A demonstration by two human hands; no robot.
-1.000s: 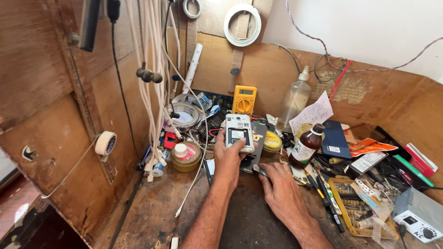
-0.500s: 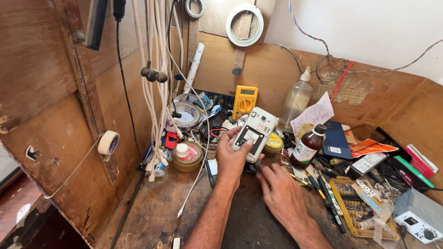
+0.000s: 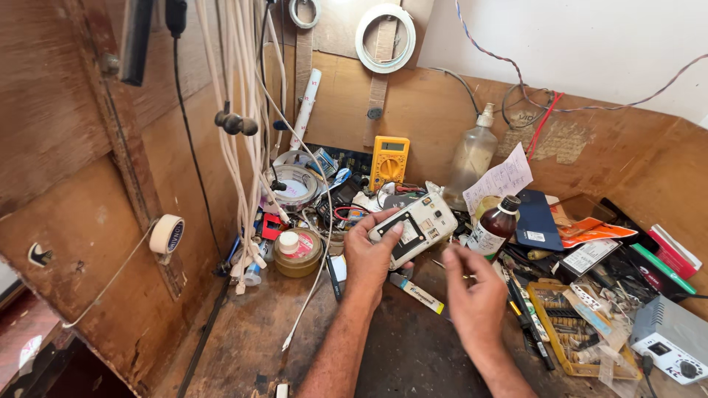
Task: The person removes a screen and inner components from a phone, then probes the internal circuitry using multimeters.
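Head-camera view looked down on a crowded wooden bench. At nine o'clock a single roll of tape (image 3: 167, 234) hung on the side wall, with a bundle of white cables (image 3: 240, 110) dangling beside it. Toward ten o'clock sat one round tin (image 3: 297, 253). Near centre, the left hand (image 3: 369, 258) was clamped around an old white phone (image 3: 414, 228), lifted off the bench and tilted, back side up, with the battery bay open. I judged it light, rigid and rather smooth-shelled, best gripped along its long edges, clear of the open bay. At twelve o'clock stood one yellow multimeter (image 3: 389, 161) and one clear spray bottle (image 3: 472, 158). The right hand (image 3: 476, 298) hovered just beside the phone, fingertips pinched together; whether they held anything small I could not tell. One brown bottle (image 3: 495, 225) stood at two o'clock, and one grey unit with a dial (image 3: 672, 339) at four.
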